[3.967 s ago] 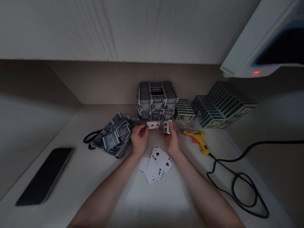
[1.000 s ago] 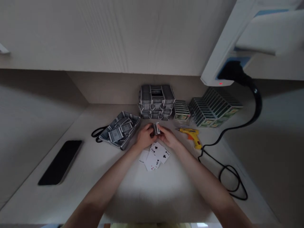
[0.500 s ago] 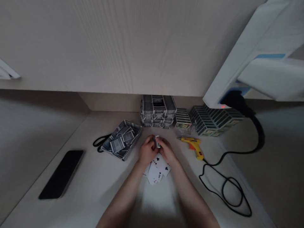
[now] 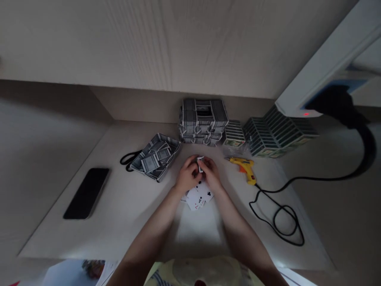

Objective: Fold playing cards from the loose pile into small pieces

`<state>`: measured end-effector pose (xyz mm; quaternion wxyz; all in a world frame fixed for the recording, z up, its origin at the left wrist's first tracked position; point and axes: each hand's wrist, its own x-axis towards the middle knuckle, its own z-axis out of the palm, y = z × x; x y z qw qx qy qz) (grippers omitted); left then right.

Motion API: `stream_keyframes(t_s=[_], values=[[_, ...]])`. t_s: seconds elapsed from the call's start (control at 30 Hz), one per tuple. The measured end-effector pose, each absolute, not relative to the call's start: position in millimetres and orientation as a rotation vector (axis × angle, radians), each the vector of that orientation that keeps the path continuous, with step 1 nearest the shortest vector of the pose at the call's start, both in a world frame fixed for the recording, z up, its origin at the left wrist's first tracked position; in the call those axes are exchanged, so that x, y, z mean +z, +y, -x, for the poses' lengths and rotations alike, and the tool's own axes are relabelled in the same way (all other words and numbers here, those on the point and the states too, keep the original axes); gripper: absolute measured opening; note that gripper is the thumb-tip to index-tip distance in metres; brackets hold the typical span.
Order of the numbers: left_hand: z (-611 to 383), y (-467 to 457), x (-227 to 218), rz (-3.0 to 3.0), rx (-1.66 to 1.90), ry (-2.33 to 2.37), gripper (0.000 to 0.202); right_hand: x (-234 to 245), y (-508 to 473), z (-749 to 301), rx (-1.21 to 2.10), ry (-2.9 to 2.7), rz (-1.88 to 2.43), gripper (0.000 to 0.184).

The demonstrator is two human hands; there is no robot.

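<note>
Between my left hand [image 4: 188,174] and my right hand [image 4: 210,172] is a small playing card [image 4: 200,164], apparently folded, with its white edge facing up. Both hands have their fingers closed around it, and the fingers partly cover it. Just below the hands, loose playing cards [image 4: 196,198] lie face up and overlapping on the table, clubs and a red-marked one among them. To the left, an open tray [image 4: 168,167] built from grey-patterned cards holds several folded cards [image 4: 150,163].
Black scissors handles [image 4: 128,159] poke out beside the tray. A phone [image 4: 87,193] lies at the left. Behind stand a grey card-built box [image 4: 205,124] and green-edged card stacks [image 4: 269,135]. A yellow glue gun [image 4: 244,167] with a looped black cable [image 4: 275,222] lies right. A shelf panel [image 4: 178,47] overhangs.
The view has tilted down, so the table's front edge and my clothing now show. Both hands still hold the folded card, with the fingers slightly shifted around it.
</note>
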<state>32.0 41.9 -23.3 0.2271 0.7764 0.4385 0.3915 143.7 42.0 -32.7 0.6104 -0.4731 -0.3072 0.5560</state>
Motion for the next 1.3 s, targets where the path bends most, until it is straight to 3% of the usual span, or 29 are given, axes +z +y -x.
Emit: stream_keyframes(t_s=[0.2,0.97,1.3], values=[[-35,44,-24,-2.146,1.065,1.228,0.012,-33,44,-145,1.214,-0.735,1.134,0.031],[-29,47,-18,-2.029,1.197,0.968,0.009,-28,47,-149,1.505,-0.611,0.906,0.019],[-25,48,-19,-2.153,1.173,0.950,0.011,-28,45,-157,1.608,-0.532,0.791,0.028]])
